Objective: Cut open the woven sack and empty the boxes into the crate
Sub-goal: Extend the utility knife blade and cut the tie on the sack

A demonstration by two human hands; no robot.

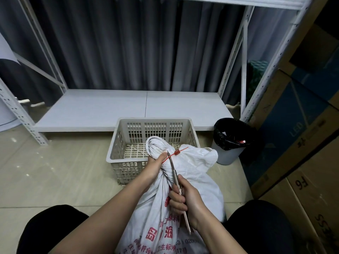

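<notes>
Cutting step: woven sack [192, 180] just this side of crate [153, 143]. L hand [155, 165] fingers curled round sack neck; R hand [185, 200] grips scissors [174, 173], tip at red tie [173, 155]. Next: snip it w/ care near thumb.

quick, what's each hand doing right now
Left hand: grips the sack at its tied neck.
Right hand: grips the scissors.
</notes>
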